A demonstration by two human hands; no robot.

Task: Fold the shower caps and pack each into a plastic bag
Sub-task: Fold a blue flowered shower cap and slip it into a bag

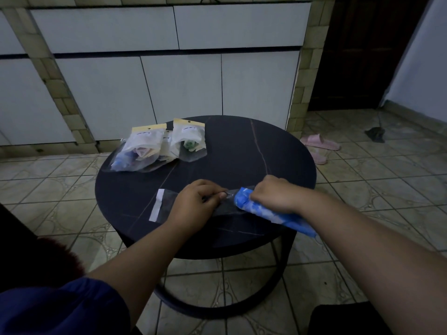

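A folded blue shower cap lies as a long roll near the front right of the round dark table. My right hand grips its far end, which sits at the mouth of a clear plastic bag with a white strip at its left end. My left hand rests on this bag and pinches its open edge. Two packed bags lie at the back left of the table: one with blue and pink caps, one with a green cap.
White cabinet doors stand behind the table. Pink slippers and a dark cloth lie on the tiled floor at the right. A dark seat edge shows at the bottom right.
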